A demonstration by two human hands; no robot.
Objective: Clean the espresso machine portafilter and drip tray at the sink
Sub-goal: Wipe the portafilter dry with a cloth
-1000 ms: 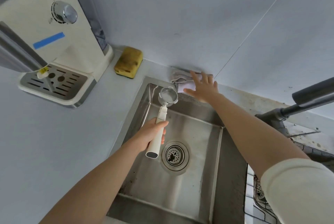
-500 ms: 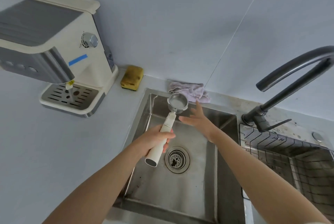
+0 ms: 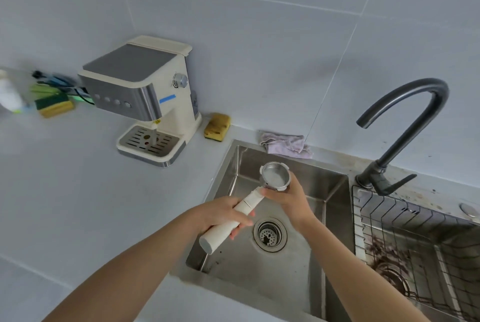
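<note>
The portafilter [image 3: 274, 177] has a metal basket and a white handle, and it hangs tilted over the steel sink [image 3: 335, 186]. My left hand [image 3: 220, 214] is wrapped around the white handle. My right hand [image 3: 288, 195] cups the metal basket head from below and the right. The basket looks empty inside. The cream espresso machine [image 3: 145, 93] stands on the counter to the left, with its slotted drip tray [image 3: 148, 143] in place at its base.
A dark curved faucet [image 3: 405, 124] rises at the right, beside a second basin with a wire rack [image 3: 415, 238]. A pink cloth [image 3: 285, 145] and a yellow sponge [image 3: 217, 127] lie by the wall. Another sponge [image 3: 53, 106] and brushes sit far left. The drain strainer [image 3: 270, 234] is below my hands.
My right hand left the pink cloth at the wall and came back to grip the portafilter's basket head. The view pulled back and up, showing the whole machine and faucet.
</note>
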